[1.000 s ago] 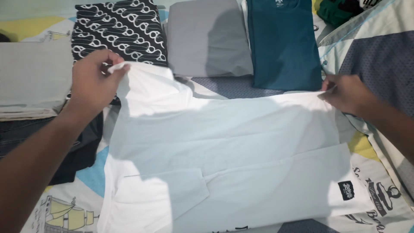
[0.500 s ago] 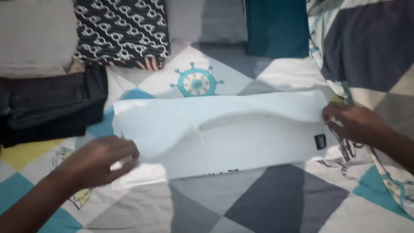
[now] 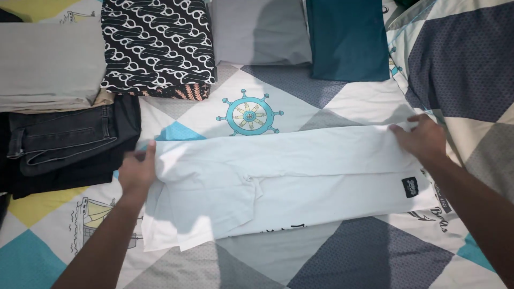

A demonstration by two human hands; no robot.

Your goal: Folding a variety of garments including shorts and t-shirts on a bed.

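White cotton — a folded white shirt (image 3: 300, 182) — lay flat across the patchwork bedsheet (image 3: 348, 257), just below the teal ship's-wheel print (image 3: 249, 114). The left hand (image 3: 137, 170) gripped the shirt's left end, fingers closed over the top fold. The right hand (image 3: 419, 139) pinched the shirt's upper right corner between curled fingers. A small black label (image 3: 410, 187) sat near the shirt's right end, below that hand. Beyond the shirt, in a row, lay a black-and-white patterned cloth (image 3: 155, 45), a grey folded garment (image 3: 259, 32) and a teal folded garment (image 3: 348, 38). Left of the shirt sat dark jeans (image 3: 64, 142) — with a beige folded cloth (image 3: 48, 64) stacked just beyond them.
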